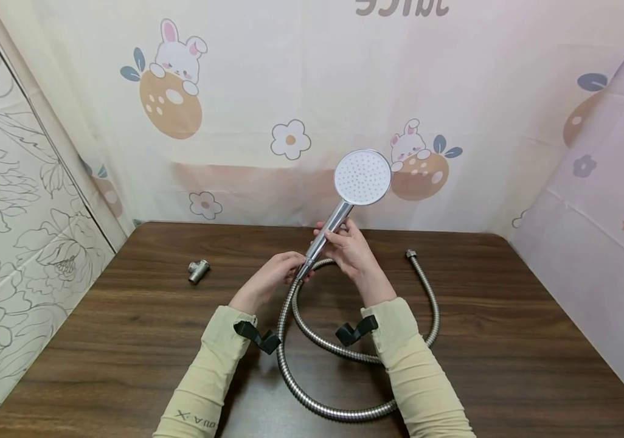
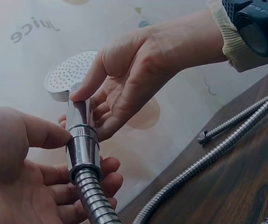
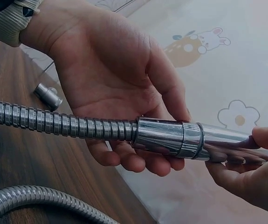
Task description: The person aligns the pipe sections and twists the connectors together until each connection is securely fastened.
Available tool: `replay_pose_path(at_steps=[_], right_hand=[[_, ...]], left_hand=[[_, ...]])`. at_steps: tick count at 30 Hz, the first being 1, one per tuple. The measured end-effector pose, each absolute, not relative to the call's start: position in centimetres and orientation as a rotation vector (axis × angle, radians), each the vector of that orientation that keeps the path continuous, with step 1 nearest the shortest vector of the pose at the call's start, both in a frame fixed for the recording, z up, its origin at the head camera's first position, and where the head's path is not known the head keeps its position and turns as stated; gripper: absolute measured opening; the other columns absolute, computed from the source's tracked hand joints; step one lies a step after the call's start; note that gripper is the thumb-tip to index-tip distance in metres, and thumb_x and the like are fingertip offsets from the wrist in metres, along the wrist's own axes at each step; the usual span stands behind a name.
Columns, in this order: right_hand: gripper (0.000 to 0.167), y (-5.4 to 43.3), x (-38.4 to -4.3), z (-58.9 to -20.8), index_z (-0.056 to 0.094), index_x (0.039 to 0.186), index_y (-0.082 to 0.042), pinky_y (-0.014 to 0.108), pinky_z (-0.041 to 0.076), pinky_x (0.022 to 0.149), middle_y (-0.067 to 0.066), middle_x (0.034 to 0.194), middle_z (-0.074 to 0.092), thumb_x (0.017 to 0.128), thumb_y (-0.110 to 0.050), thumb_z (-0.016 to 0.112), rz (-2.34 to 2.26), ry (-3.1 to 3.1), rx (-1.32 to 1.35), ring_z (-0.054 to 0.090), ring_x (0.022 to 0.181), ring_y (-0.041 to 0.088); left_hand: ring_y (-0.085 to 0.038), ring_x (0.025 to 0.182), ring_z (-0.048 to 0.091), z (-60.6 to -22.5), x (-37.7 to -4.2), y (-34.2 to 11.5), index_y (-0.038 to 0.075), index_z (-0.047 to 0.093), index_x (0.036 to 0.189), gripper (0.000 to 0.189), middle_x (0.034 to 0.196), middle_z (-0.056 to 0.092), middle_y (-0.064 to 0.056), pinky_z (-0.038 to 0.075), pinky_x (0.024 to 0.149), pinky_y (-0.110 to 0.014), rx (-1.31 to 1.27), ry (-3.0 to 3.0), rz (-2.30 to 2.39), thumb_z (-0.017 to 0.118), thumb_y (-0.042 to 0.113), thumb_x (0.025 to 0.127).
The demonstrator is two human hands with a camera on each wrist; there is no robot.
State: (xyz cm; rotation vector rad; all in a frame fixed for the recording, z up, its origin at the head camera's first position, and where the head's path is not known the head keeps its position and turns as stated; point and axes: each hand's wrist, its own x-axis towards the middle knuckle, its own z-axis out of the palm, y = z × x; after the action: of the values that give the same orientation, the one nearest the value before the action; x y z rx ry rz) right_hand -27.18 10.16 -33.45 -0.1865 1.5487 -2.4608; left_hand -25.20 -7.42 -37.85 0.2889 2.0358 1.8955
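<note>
A chrome handheld shower head [image 1: 363, 177] with a round white nozzle face points up and to the right, tilted above the table. My right hand [image 1: 349, 250] grips its handle [image 1: 329, 226], thumb along the front and fingers behind. At the handle's lower end, my left hand [image 1: 275, 277] holds the conical hose nut [image 3: 159, 136] between thumb and fingers. The nut sits right against the handle's end, with a thin ring line between them. From it the ribbed metal shower hose [image 1: 284, 350] runs down and loops over the table.
On the left of the brown wooden table [image 1: 126, 340] lies a small chrome tee fitting [image 1: 199, 271]. The hose's free end with its hex nut [image 1: 411, 253] rests at the right. A patterned curtain [image 1: 246, 182] hangs behind the table's back edge.
</note>
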Motion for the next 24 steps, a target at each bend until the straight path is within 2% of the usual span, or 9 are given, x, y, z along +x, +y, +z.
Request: replay_pose_path(at_steps=[2,5,12,16,19,22,24], right_hand=[[0.045,10.2,-27.22,-33.46,0.024,0.135,-0.009,0.049,0.035,0.1,0.005,0.104,0.056,0.094,0.004,0.038,-2.461,1.553,-0.185,0.055,0.103,0.021],[0.045,10.23,-27.19,-33.43,0.025,0.134,-0.009,0.049,0.035,0.099,0.008,0.108,0.054,0.094,0.004,0.038,-2.466,1.546,-0.185,0.053,0.107,0.024],[0.043,10.08,-27.09,-33.34,0.025,0.133,-0.009,0.048,0.037,0.098,0.005,0.104,0.055,0.094,0.005,0.037,-2.466,1.543,-0.189,0.054,0.103,0.022],[0.042,10.04,-27.07,-33.36,0.025,0.132,-0.008,0.048,0.037,0.098,0.005,0.104,0.054,0.094,0.005,0.037,-2.469,1.55,-0.185,0.055,0.1,0.02],[0.042,10.03,-27.08,-33.43,0.026,0.132,-0.008,0.048,0.037,0.098,0.006,0.104,0.054,0.094,0.005,0.038,-2.47,1.55,-0.183,0.055,0.1,0.02],[0.043,10.08,-27.07,-33.48,0.024,0.133,-0.008,0.047,0.038,0.097,0.006,0.105,0.054,0.094,0.005,0.037,-2.464,1.55,-0.188,0.055,0.101,0.021],[0.045,10.12,-27.04,-33.47,0.024,0.134,-0.009,0.047,0.039,0.097,0.006,0.105,0.054,0.094,0.004,0.038,-2.458,1.554,-0.186,0.054,0.103,0.021]], left_hand=[[-0.038,0.096,0.057,-37.67,-25.15,-7.39,0.002,0.057,0.107,0.028,0.096,0.064,-0.017,0.046,0.068,-0.025,0.263,2.029,1.904,0.047,0.024,0.094],[-0.037,0.097,0.057,-37.54,-25.12,-7.36,0.001,0.056,0.107,0.027,0.094,0.065,-0.014,0.047,0.069,-0.025,0.256,2.03,1.913,0.049,0.023,0.093],[-0.034,0.095,0.058,-37.57,-25.08,-7.45,-0.001,0.052,0.111,0.028,0.103,0.061,-0.021,0.047,0.073,-0.027,0.287,2.044,1.922,0.052,0.019,0.092],[-0.024,0.085,0.062,-37.73,-25.16,-7.39,-0.002,0.051,0.109,0.026,0.098,0.062,-0.015,0.048,0.071,-0.027,0.293,2.051,1.944,0.055,0.015,0.09],[-0.017,0.079,0.062,-37.78,-25.15,-7.28,-0.002,0.049,0.108,0.026,0.099,0.061,-0.018,0.047,0.07,-0.026,0.28,2.048,1.954,0.056,0.013,0.089],[-0.015,0.077,0.061,-37.75,-25.08,-7.16,-0.002,0.047,0.112,0.029,0.103,0.06,-0.021,0.046,0.07,-0.026,0.264,2.05,1.943,0.054,0.016,0.09],[-0.015,0.078,0.061,-37.7,-25.04,-7.09,-0.001,0.046,0.115,0.03,0.101,0.061,-0.019,0.046,0.071,-0.026,0.246,2.032,1.954,0.05,0.019,0.092]])
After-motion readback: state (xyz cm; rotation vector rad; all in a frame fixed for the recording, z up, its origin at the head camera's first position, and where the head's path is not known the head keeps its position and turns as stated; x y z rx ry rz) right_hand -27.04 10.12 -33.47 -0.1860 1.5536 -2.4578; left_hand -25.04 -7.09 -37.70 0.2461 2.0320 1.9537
